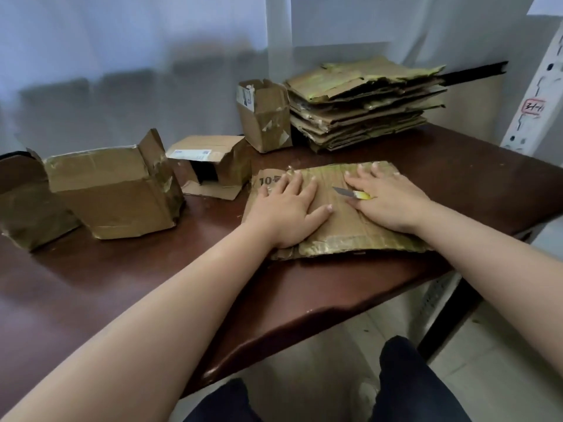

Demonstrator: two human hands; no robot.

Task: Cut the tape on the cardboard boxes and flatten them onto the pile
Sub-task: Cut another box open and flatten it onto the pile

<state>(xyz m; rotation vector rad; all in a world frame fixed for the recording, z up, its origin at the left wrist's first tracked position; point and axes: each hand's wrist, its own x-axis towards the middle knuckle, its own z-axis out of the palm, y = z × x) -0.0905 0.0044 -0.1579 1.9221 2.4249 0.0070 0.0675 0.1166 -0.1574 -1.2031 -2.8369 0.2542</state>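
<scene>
Under both palms, near the front edge of the dark wooden counter (304, 287), lies a flattened cardboard box (341, 226), printed "10" at its far left corner and shiny with tape along its near edge. The left hand (289, 208) lies flat on the left half of it, fingers straight and spread, thumb pointing toward the other hand. The right hand (387, 199) presses down on the right half with its fingers stretched forward, and a small knife (350, 193) with a yellow handle sticks out from beneath them, blade pointing left toward the left hand; the grip on the handle is hidden, so whether fingers curl round it or merely trap it against the cardboard cannot be told.

Beyond the right hand, at the back of the counter, sits the pile of flattened boxes (362, 105). Just left of that pile, beyond the left hand, a small box (265, 117) stands upright with its top flaps open. Farther left of the left hand, a low box with a white label (210, 166) lies on its side, then a larger open box (115, 193), and a crumpled box (27, 202) at the frame's left edge
</scene>
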